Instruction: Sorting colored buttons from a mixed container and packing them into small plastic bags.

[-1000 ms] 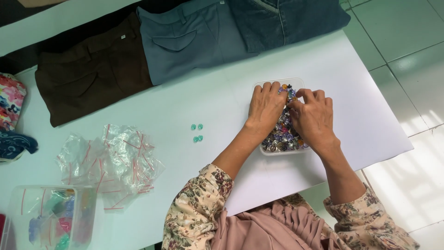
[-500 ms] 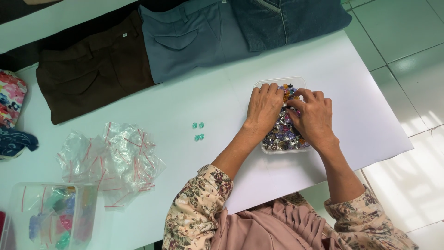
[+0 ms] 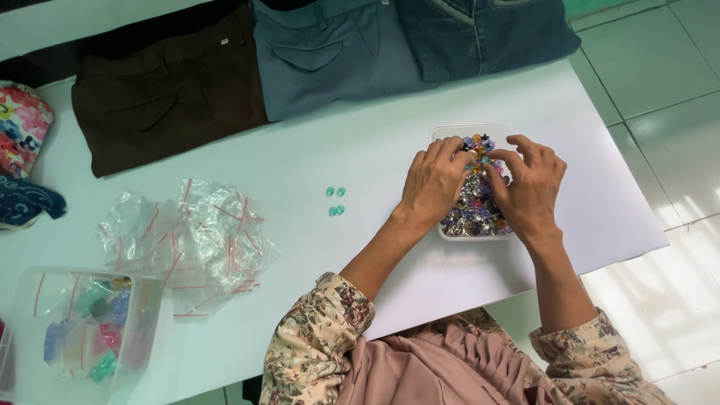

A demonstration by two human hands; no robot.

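At the near edge, about 6 o'clock, floral sleeves (image 3: 319, 337) lead up to two bare forearms that reach over a white table (image 3: 360, 150). The left hand (image 3: 433, 184) lies palm down on the left rim of a clear plastic tray (image 3: 450, 132), fingers curled and close together, their tips dipped into a heap of small multicoloured beads (image 3: 474, 214) that fills the tray. The right hand (image 3: 531, 187) rests on the tray's right side at about 3 o'clock from the left hand, fingers bent inward, with thumb and forefinger drawn towards each other over the heap; whether they pinch a bead cannot be told. The two hands sit just beside each other, fingertips nearly meeting above the beads. At 9 o'clock from the left hand, well apart from it, four small green beads (image 3: 335, 201) lie in two pairs on the bare tabletop. Further toward 8 o'clock lies a loose pile of clear zip bags (image 3: 187, 240) with red strips, and beyond it, at the table's left near corner, stands a clear tub (image 3: 45, 300) holding bagged coloured pieces. Along the far edge, from 10 to 1 o'clock, lie folded brown trousers (image 3: 165, 105), grey-blue trousers (image 3: 337, 52) and blue denim trousers (image 3: 487, 30).
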